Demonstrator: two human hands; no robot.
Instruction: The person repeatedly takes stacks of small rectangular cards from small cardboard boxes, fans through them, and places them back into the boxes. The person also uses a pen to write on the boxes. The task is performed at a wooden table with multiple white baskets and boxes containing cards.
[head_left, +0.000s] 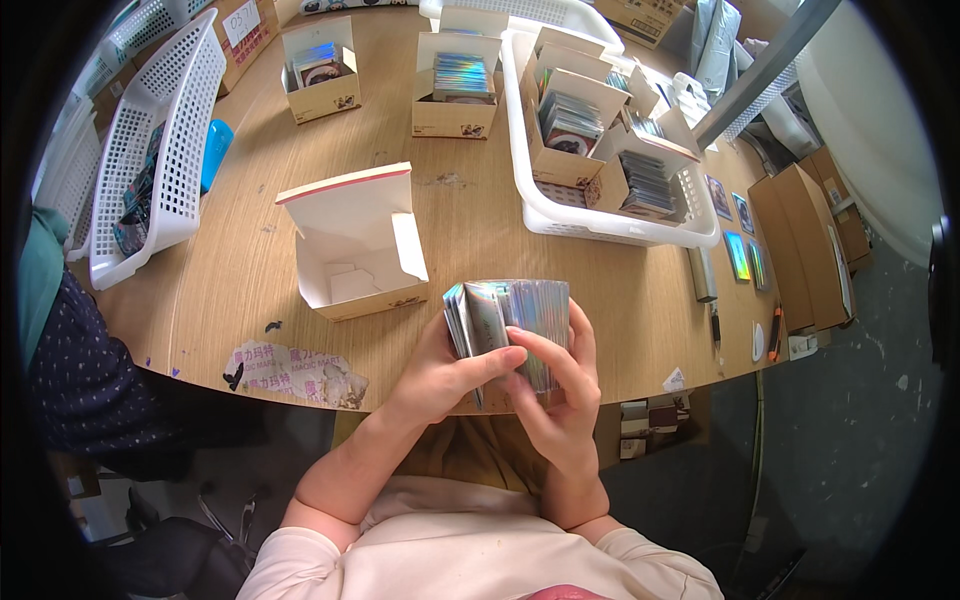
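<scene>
Between my two hands, over the table's front edge, is a thick stack of shiny holographic cards (536, 307). My left hand (454, 371) grips the left end, where a few cards fan apart from the rest. Around the right side of the stack curls my right hand (566, 382), its fingertips on the card faces near my left thumb. Just beyond my left hand stands a small cardboard box (360, 281) with its lid raised; only loose inner flaps show inside it.
A white plastic basket (540, 217) holds several card-filled boxes. Two more card boxes (322, 97) (454, 116) stand at the back. Left are a white basket (176, 172) and a blue object (216, 154). Loose cards (736, 255), a craft knife (715, 330) and an orange-black cutter (775, 330) lie right. Someone sits left.
</scene>
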